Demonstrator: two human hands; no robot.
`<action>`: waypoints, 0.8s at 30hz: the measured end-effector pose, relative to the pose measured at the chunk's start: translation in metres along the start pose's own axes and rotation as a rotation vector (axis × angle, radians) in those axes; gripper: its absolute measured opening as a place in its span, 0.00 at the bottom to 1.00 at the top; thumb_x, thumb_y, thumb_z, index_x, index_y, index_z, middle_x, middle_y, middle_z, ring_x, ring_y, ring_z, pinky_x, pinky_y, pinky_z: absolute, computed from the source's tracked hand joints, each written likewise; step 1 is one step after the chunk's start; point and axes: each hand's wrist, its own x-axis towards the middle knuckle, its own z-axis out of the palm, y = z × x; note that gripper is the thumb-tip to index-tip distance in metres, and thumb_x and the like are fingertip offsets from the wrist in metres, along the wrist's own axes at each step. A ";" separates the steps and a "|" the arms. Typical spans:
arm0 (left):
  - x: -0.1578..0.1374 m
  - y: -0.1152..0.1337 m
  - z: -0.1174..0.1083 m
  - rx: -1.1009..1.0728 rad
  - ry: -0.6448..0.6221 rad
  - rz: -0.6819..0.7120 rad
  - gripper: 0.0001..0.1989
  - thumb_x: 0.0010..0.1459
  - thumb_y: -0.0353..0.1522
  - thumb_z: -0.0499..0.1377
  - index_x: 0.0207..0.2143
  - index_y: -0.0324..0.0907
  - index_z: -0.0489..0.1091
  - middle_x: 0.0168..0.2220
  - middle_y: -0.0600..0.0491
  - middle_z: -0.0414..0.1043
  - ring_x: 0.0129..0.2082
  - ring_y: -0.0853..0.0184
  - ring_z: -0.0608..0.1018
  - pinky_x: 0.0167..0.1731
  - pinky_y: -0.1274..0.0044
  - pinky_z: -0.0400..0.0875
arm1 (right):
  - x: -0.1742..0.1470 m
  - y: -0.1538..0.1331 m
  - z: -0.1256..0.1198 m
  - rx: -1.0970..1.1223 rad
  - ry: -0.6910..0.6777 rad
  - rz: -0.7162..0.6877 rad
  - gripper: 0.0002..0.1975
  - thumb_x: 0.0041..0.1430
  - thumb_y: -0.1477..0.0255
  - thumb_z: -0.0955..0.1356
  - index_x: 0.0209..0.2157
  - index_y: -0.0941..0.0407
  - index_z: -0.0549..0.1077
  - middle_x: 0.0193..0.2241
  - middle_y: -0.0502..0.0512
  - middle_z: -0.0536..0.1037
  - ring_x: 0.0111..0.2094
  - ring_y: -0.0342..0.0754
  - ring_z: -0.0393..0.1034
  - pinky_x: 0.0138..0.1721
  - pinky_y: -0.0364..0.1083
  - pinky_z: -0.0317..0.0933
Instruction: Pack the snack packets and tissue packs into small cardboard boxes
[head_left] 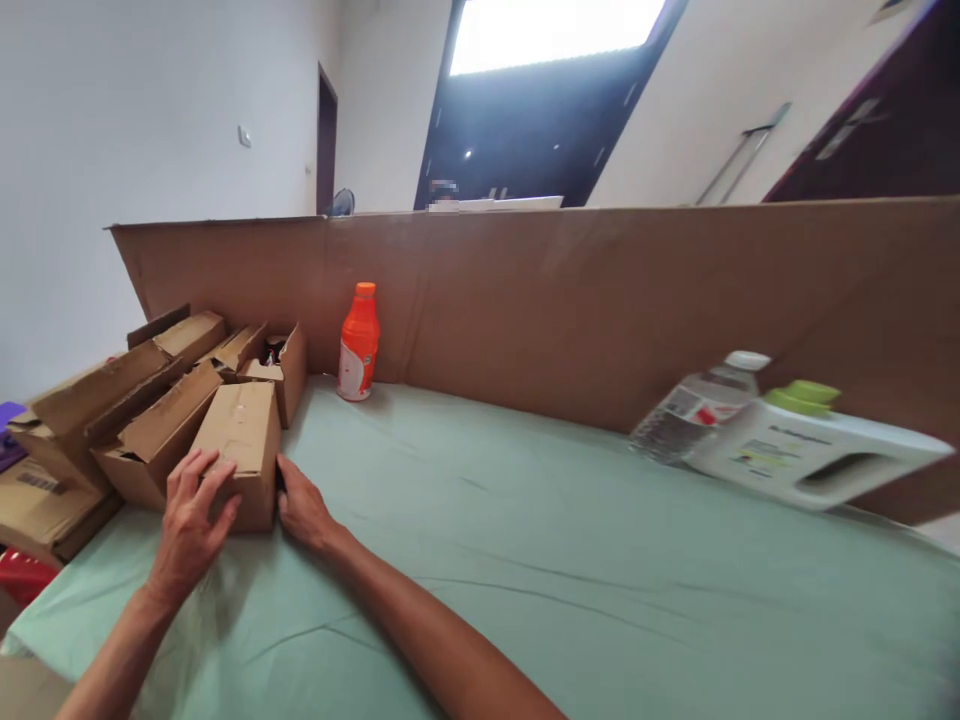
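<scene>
You are clasping the small cardboard box (241,450) between your left hand (187,520) and right hand (301,508), at nine o'clock; it is closed, not yet lifted off the green cloth (525,540).

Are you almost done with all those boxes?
Not yet. Both hands, left hand and right hand, grip one closed small box on the green cloth. Behind it, several boxes are piled up, one open box showing its contents.
</scene>
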 end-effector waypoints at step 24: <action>-0.051 0.078 0.015 0.003 -0.399 -0.339 0.24 0.64 0.41 0.65 0.59 0.42 0.69 0.68 0.43 0.60 0.66 0.48 0.66 0.61 0.51 0.66 | -0.189 -0.074 -0.036 -0.189 -0.544 -0.521 0.31 0.69 0.58 0.68 0.69 0.51 0.62 0.72 0.58 0.58 0.73 0.57 0.47 0.72 0.63 0.38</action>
